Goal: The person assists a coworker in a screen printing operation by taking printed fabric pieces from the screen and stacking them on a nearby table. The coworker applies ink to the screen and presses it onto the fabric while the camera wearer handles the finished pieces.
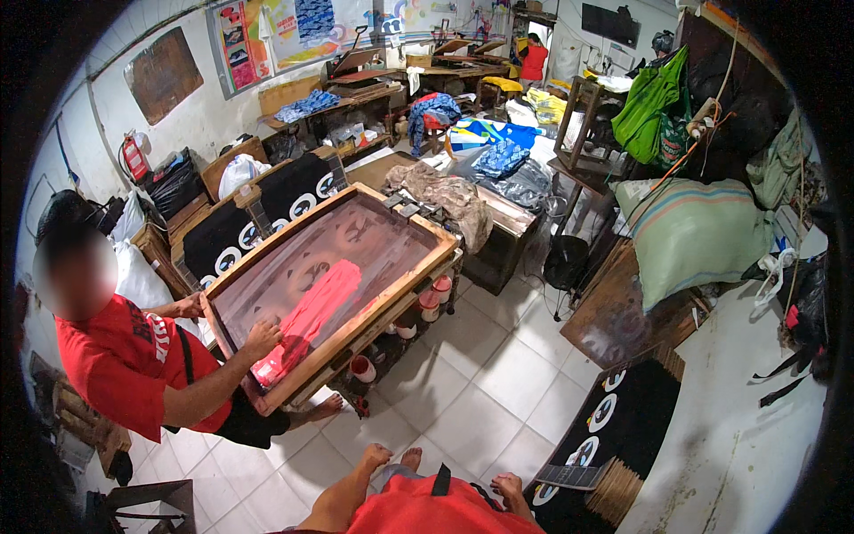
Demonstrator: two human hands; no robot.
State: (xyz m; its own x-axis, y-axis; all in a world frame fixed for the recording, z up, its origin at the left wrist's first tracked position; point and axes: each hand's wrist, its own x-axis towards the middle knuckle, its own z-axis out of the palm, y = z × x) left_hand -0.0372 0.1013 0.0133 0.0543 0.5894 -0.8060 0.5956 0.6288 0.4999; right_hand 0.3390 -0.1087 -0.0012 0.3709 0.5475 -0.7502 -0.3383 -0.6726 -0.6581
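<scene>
Both hands [375, 457] [508, 486] empty, fingers loose

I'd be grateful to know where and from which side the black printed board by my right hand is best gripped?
Judging by its pose, grip the black printed board by its long bare edges, coming from its near end beside your right hand. It lies flat and long on the platen, so a two-handed hold, left hand included, should keep it level.

Printing frame [334, 285] on table; co-worker [133, 365] left of it.
</scene>
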